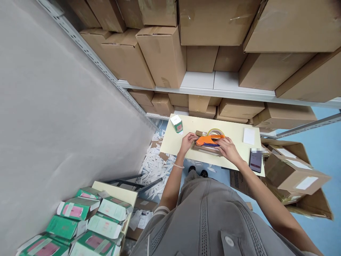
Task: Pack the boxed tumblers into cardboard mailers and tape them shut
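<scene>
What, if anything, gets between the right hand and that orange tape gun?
Nothing visible: the right hand holds the tape gun directly. Below is the box; whether they touch is unclear.

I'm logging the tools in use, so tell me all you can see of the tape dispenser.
The tape dispenser is bright orange and plastic-looking, with a blue strip along its near side and a tape roll at its far side. It lies sideways over a brown box. The right hand holds its right end; the left hand is at its left end, contact unclear.
</scene>
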Demonstrator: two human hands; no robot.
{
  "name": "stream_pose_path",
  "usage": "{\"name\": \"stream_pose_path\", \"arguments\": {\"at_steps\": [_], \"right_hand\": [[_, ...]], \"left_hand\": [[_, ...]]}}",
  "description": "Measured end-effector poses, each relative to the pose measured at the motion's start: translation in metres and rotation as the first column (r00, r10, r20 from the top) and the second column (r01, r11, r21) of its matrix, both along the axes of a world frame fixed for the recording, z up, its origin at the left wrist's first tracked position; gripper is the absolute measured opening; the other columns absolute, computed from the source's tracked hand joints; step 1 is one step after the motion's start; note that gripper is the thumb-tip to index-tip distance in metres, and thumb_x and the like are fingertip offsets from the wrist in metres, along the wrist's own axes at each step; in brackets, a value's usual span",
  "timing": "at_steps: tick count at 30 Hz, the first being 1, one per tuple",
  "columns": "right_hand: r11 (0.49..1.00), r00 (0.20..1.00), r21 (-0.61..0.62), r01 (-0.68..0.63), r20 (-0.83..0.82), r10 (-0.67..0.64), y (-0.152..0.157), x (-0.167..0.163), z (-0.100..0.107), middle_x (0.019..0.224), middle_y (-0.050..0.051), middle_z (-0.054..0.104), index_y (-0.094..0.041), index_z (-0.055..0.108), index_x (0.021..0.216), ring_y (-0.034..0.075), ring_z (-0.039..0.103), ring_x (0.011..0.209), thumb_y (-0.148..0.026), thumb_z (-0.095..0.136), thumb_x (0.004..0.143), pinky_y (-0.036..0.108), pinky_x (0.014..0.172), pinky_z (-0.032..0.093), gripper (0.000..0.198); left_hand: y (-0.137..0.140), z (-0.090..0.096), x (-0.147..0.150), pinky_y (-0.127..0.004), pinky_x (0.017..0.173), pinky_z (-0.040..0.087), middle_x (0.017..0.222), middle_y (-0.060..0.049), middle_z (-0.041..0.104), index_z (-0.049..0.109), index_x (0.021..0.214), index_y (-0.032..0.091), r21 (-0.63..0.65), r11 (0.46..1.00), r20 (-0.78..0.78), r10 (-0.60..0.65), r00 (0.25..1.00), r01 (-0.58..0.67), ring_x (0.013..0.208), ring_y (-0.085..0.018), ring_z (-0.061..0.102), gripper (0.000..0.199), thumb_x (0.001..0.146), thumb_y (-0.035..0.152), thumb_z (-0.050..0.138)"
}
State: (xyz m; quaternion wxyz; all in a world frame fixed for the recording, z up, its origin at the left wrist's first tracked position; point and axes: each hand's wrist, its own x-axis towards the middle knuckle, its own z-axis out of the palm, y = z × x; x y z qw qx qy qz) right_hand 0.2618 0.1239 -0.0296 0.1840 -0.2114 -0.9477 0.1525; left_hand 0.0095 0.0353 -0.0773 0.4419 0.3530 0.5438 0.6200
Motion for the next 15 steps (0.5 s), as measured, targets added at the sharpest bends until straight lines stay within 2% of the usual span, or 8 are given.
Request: {"name": "stream_pose_path", "arguments": {"at_steps": [5,9,12,15], "right_hand": [[1.0,1.0,-0.019,-0.002,-0.022,0.002,0.004,-0.001,0.006,0.106,0.012,0.071,-0.021,0.064,0.109,0.029,0.06,0.104,-0.038,0.043,0.099,0.046,0.099,0.042,0.029],[1.0,0.999,-0.018,0.0,-0.035,-0.001,0.004,-0.001,0.006,0.105,0.011,0.071,-0.022,0.064,0.109,0.028,0.061,0.103,-0.038,0.043,0.1,0.046,0.097,0.043,0.028],[1.0,0.999,-0.017,-0.003,-0.035,0.002,0.003,-0.002,0.002,0.104,0.011,0.071,-0.022,0.064,0.109,0.029,0.061,0.102,-0.039,0.045,0.099,0.046,0.096,0.044,0.028],[1.0,1.0,-0.025,-0.006,-0.016,0.005,0.003,-0.004,0.0,0.104,0.012,0.071,-0.021,0.065,0.109,0.029,0.061,0.102,-0.039,0.046,0.099,0.047,0.095,0.044,0.028]], "left_hand": [[0.004,0.001,0.004,-0.034,0.089,0.051,0.092,-0.005,0.07,0.064,0.09,0.02,0.037,0.999,-0.022,0.039,0.999,-0.038,0.089,-0.019,0.068,0.017,0.082,0.035,0.067],[0.005,0.004,0.007,-0.031,0.084,0.052,0.09,-0.004,0.071,0.064,0.088,0.019,-0.009,0.998,-0.052,0.069,0.996,-0.07,0.086,-0.017,0.068,0.015,0.081,0.031,0.068],[0.004,0.01,0.007,-0.029,0.082,0.052,0.089,-0.003,0.071,0.066,0.085,0.019,-0.062,0.991,-0.199,0.105,0.974,-0.119,0.084,-0.016,0.067,0.009,0.081,0.027,0.068],[0.001,0.016,0.008,-0.03,0.083,0.052,0.094,-0.004,0.072,0.069,0.086,0.02,-0.096,0.979,-0.42,0.125,0.899,-0.182,0.086,-0.018,0.067,0.005,0.084,0.024,0.066]]}}
